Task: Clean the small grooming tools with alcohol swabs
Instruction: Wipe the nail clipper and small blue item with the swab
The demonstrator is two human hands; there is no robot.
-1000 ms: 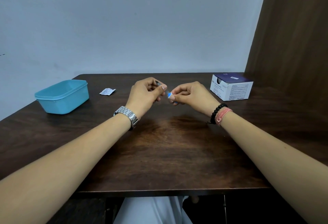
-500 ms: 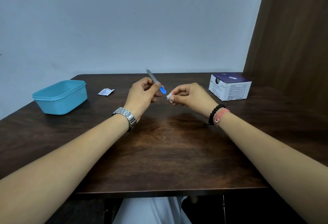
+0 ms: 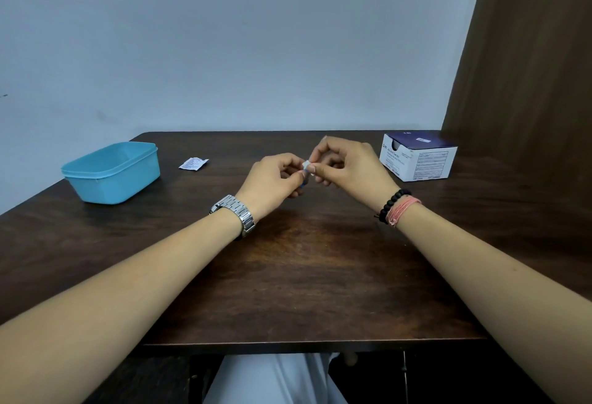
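Head view: both hands [image 3: 315, 173] meet mid-table, fingertips pinching a swab [image 3: 307, 165]

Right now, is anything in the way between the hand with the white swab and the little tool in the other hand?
No, nothing visible. The right hand pinches the small white swab directly against the blue-handled tool held by the left hand, above the dark wooden table.

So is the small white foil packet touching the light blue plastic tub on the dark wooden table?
Apart. The head view shows the small white foil packet lying right of the light blue plastic tub, with bare dark wooden table between them.
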